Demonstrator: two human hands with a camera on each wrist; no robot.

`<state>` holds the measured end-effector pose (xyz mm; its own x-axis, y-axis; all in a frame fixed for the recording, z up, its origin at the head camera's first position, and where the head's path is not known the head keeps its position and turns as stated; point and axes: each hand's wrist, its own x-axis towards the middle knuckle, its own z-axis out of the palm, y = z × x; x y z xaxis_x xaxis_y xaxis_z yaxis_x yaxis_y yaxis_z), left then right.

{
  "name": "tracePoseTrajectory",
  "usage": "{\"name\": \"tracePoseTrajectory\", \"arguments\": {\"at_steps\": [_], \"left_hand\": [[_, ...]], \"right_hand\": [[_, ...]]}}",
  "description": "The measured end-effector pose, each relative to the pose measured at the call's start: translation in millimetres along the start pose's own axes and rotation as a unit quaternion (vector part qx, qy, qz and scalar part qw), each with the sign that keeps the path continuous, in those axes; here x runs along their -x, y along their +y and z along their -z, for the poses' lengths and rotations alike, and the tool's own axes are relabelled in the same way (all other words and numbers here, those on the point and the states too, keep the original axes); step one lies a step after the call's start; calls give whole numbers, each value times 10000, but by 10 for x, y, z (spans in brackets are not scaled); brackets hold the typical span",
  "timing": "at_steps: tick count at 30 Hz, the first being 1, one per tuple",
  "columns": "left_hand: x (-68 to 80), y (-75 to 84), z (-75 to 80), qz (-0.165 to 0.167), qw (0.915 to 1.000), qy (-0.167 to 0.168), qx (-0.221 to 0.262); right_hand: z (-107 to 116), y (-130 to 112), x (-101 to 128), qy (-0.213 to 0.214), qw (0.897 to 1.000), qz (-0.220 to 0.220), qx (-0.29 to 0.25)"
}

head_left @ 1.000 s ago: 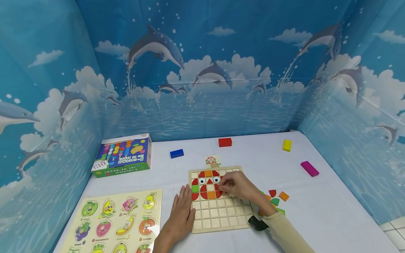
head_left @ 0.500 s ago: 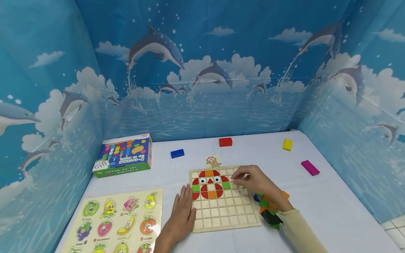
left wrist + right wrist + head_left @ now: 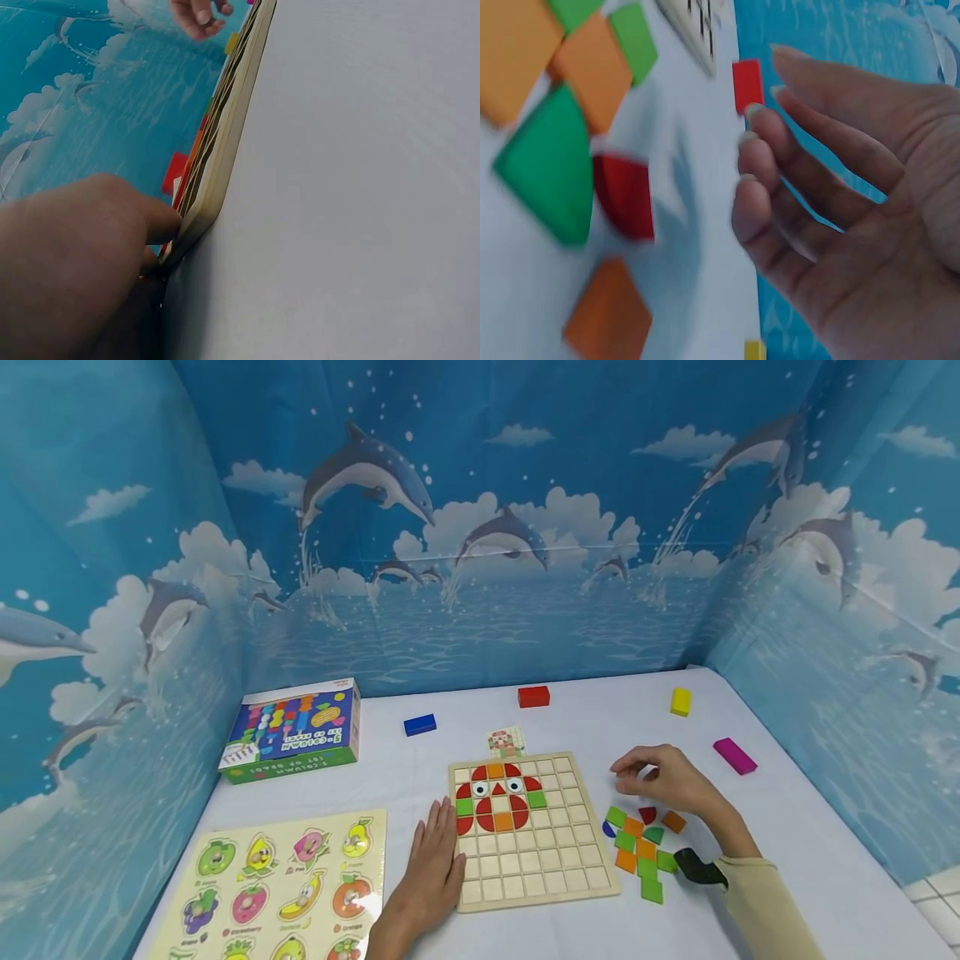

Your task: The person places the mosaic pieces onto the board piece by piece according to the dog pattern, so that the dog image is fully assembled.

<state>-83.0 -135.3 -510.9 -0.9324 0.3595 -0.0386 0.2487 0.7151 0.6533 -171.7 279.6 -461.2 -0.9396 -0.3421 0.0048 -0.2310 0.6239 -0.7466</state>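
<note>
Fruit puzzle (image 3: 277,885) lies at the near left of the counter (image 3: 787,827), with a colourful box (image 3: 294,729) behind it. Next comes the left hand (image 3: 431,872), laid flat with its fingers straight, palm down on the counter and pressed against the left edge of the grid board (image 3: 551,868); the left wrist view shows a fingertip touching that edge, so this hand looks to be steadying the board. On the board's upper left squares sits a partly built picture of red, orange and green tiles with two eyes (image 3: 497,798), and the lower rows and right columns are bare. A small pattern card (image 3: 505,742) lies just behind the board. To the right, a loose heap of tiles (image 3: 639,847) rests on the counter just beside the board. The right hand (image 3: 663,779) hovers above the far end of that heap, fingers loosely curled and holding nothing, as the right wrist view confirms. The step in hand seems to be fetching the next piece; that would call for picking the right colour and shape from the heap with a fingertip pinch. Blue (image 3: 419,724), red (image 3: 533,697), yellow (image 3: 680,702) and magenta (image 3: 734,757) blocks lie farther back.
</note>
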Motion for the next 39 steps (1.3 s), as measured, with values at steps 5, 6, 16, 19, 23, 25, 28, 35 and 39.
{"name": "tracePoseTrajectory", "arguments": {"at_steps": [5,6,16,19,23,25,28,35,39], "left_hand": [[0,-19,-22,-86,9999,53,109],[0,-25,-29,-127,9998,87,145],[1,-52,-43,-221,9993,185,241],[-4,-26,-27,-99,9998,97,122],[-3,-4,-10,-5,10000,18,-9],[-2,-4,-9,4,10000,11,-40],[-4,-18,-21,-59,10000,69,-18],[-4,-112,-105,-466,9978,434,181],[-7,-131,-124,-597,9967,525,167]], "right_hand": [[79,209,136,-247,9979,-540,261],[88,241,160,-234,9975,-599,286],[143,400,267,-332,9974,-614,184],[134,428,259,-338,9975,-580,215],[113,444,241,-316,9977,-532,272],[99,431,233,-311,9978,-492,308],[77,374,225,-295,9978,-488,344],[0,219,176,-273,9933,-1007,499],[-16,187,166,-261,9907,-1199,581]]}}
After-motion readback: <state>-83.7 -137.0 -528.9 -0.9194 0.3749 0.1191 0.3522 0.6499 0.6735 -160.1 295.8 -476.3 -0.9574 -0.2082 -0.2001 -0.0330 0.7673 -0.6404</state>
